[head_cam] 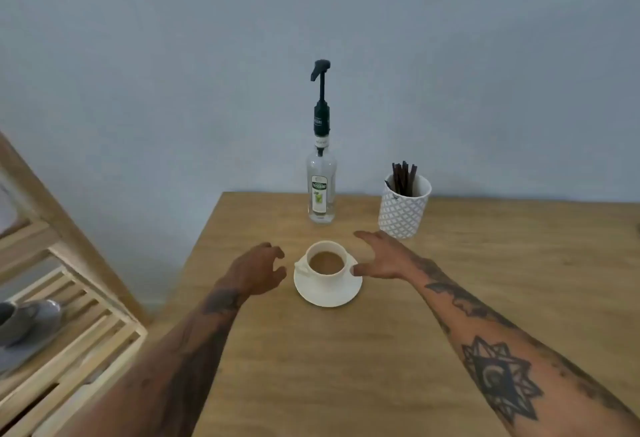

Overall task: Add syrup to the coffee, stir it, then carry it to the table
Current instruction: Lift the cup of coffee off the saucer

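A white cup of milky coffee (326, 261) stands on a white saucer (329, 293) in the middle of a wooden table (381, 350). Behind it, by the wall, stands a clear syrup bottle (321, 187) with a tall black pump on top. To the bottle's right is a white patterned pot (404, 206) holding several dark stirring sticks (403, 177). My left hand (258, 272) hovers just left of the saucer, fingers curled and apart, holding nothing. My right hand (379, 258) is spread open at the cup's right side, thumb close to the saucer rim.
A pale wooden slatted shelf unit (69, 315) stands left of the table, with a grey shoe (31, 320) on one shelf. The table's left edge runs diagonally beside my left forearm. A plain grey-blue wall backs the table.
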